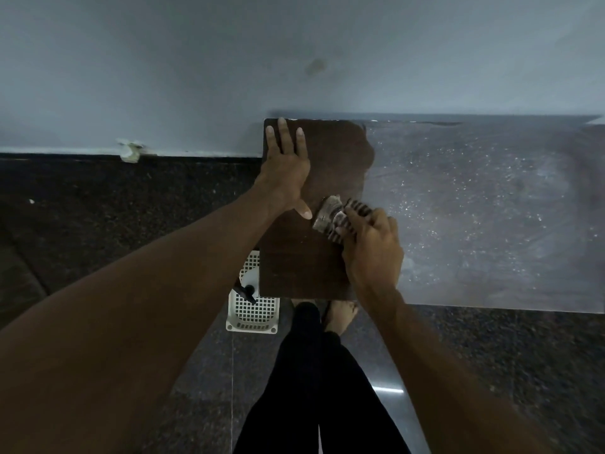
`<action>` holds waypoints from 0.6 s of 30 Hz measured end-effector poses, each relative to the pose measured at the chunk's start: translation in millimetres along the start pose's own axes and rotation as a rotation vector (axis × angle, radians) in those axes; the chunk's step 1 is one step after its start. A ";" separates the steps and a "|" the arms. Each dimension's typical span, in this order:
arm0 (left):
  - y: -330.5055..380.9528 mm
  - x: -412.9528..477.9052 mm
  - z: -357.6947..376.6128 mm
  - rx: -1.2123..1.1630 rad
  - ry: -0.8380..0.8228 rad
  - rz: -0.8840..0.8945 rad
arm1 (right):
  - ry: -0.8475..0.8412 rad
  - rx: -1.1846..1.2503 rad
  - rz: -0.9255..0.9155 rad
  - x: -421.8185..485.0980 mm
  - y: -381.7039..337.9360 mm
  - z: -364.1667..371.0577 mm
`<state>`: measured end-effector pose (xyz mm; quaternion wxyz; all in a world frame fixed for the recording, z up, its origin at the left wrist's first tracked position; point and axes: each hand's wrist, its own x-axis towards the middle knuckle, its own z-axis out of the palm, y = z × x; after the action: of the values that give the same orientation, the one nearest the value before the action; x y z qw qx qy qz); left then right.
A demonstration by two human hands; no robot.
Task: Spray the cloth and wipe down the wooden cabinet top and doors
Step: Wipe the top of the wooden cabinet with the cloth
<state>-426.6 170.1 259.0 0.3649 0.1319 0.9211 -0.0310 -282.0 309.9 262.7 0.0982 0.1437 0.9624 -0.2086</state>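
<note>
1. The cabinet top (pixel 474 208) lies with its long side along the wall (pixel 196 77), running left to right. Its left end is dark brown wood; the rest is grey with dust and pale specks.
2. The cloth (pixel 330 217), striped and bunched up, sits on the cabinet top at the border of the dark part and the dusty part, nearer the front edge. Its free end points left, toward the thumb of the other hand.
3. The right hand (pixel 373 250) grips the cloth with curled fingers and presses it on the wood.
4. The left hand (pixel 286 165) lies flat on the dark part near the back left corner, fingers spread and pointing to the wall.
5. On the floor (pixel 114 208), just beside the front left corner of the cabinet top, stands a white basket (pixel 255 314) with a spray bottle (pixel 250 283) inside.
6. A bare foot (pixel 342 314) shows under the front edge.
</note>
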 end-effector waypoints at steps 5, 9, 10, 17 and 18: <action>1.0 -2.1 -3.2 0.028 -0.008 0.009 | -0.099 0.071 -0.119 -87.1 5.4 25.2; 0.7 -2.3 -2.1 0.022 -0.018 0.001 | -0.157 0.035 -0.251 -116.6 6.6 34.1; 0.3 -2.3 -1.4 0.013 -0.018 0.000 | -0.150 0.041 -0.258 -111.6 7.5 34.1; -3.1 -3.5 -3.2 0.049 -0.008 0.033 | -0.039 0.073 -0.081 -6.6 -11.6 8.5; -3.5 -3.6 -3.5 0.048 -0.007 0.036 | 0.012 0.097 -0.091 13.3 -15.3 2.9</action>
<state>-427.3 166.5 263.9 0.3651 0.1573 0.9164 -0.0471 -299.0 298.5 262.5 0.0759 0.1053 0.9573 -0.2584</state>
